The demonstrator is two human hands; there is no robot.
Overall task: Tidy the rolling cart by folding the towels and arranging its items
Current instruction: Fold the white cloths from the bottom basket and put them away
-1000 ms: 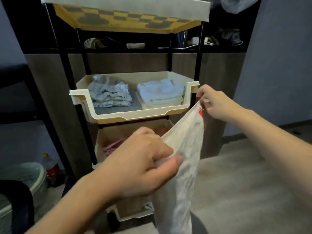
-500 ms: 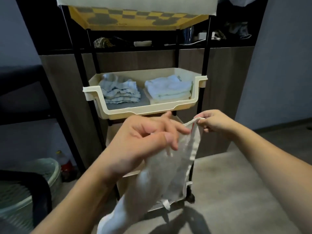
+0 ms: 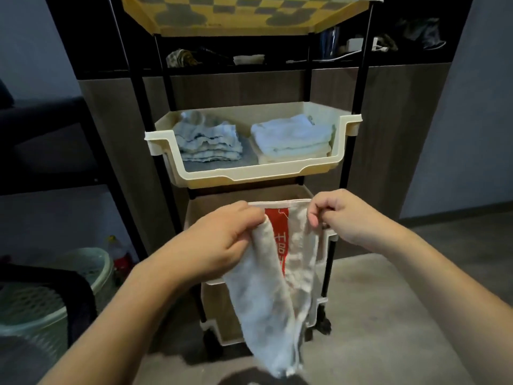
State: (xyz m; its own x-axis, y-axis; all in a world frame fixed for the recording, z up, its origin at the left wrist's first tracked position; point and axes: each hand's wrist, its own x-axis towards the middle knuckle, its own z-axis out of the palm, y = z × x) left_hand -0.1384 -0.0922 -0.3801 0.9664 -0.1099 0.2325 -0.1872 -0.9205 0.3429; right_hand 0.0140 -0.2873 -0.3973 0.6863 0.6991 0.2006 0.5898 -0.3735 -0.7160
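Compared with half a second earlier, the white terry towel with a red printed band (image 3: 280,276) had been drawn out flat along its top hem, which was now pinched at one corner by the fingers of the left hand (image 3: 222,240) and at the other by those of the right hand (image 3: 336,215). It was held hanging in front of the cream plastic rolling cart (image 3: 249,173), just below the middle tray where a stack of folded blue-striped cloths (image 3: 208,143) and a stack of folded pale towels (image 3: 294,140) were already placed. The hem having been squared, a first fold was judged to be ready to be made.
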